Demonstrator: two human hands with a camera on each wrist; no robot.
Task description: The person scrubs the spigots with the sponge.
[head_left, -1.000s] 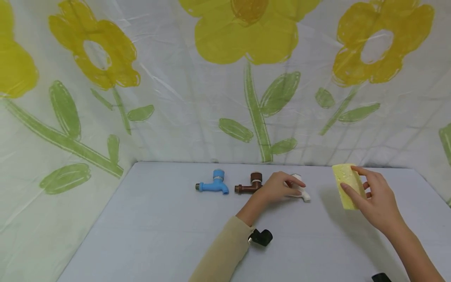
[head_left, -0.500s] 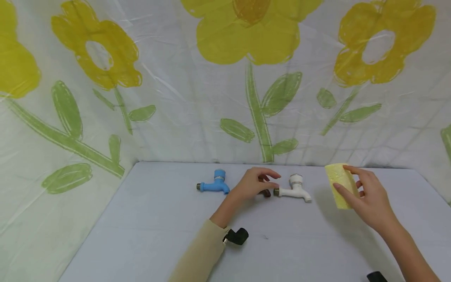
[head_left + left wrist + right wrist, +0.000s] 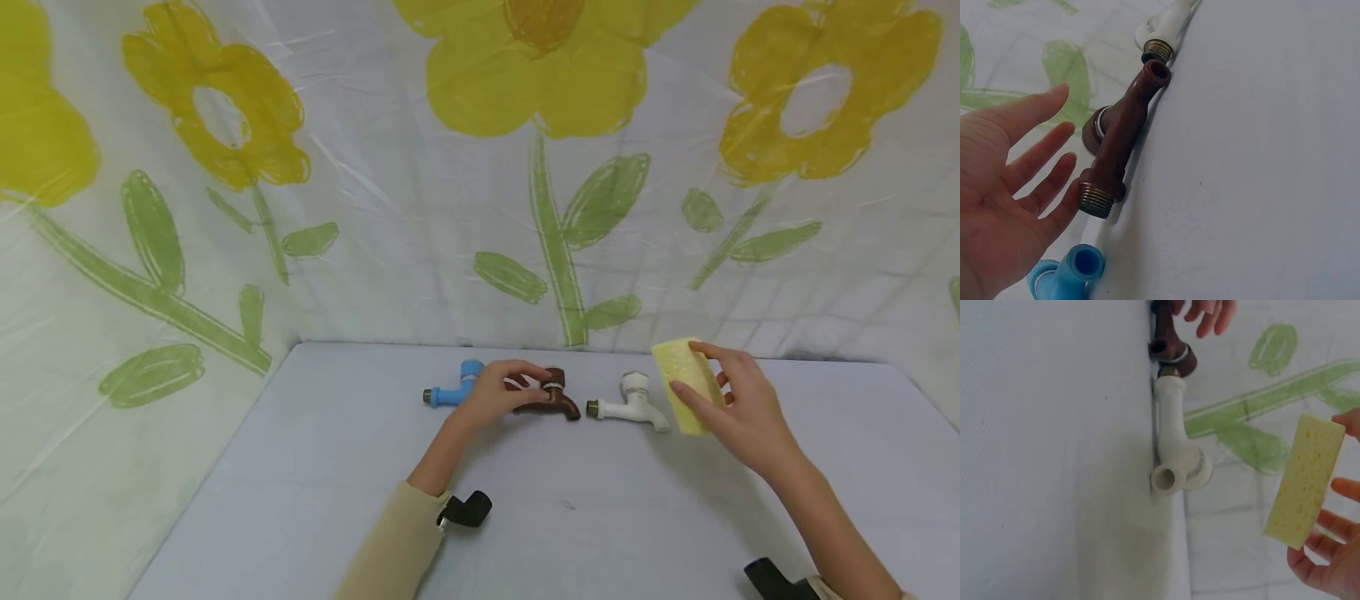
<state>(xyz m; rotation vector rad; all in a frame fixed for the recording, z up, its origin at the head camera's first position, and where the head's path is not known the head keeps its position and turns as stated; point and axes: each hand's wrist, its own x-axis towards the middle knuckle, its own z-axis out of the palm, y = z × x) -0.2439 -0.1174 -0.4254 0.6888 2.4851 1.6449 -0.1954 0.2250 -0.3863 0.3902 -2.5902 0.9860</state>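
A yellow sponge (image 3: 681,383) is pinched between the thumb and fingers of my right hand (image 3: 750,421), raised above the table to the right of the white tap (image 3: 633,408). My left hand (image 3: 491,398) hovers at the brown tap (image 3: 557,403), partly covering its threaded end and part of the blue tap (image 3: 448,397) in the head view. From the left wrist, the fingers look loosely spread beside the brown tap's brass thread (image 3: 1096,199) and hold nothing; whether a fingertip touches it I cannot tell. All three taps lie in a row.
The taps lie near the back of the white table (image 3: 300,500), before a hanging sheet (image 3: 390,250) printed with yellow flowers. Black wrist cameras, such as the left one (image 3: 467,508), stick out from both wrists.
My left hand has moved left, from the white tap past the brown one, uncovering the white tap. My right hand has carried the sponge left, closer to the white tap.
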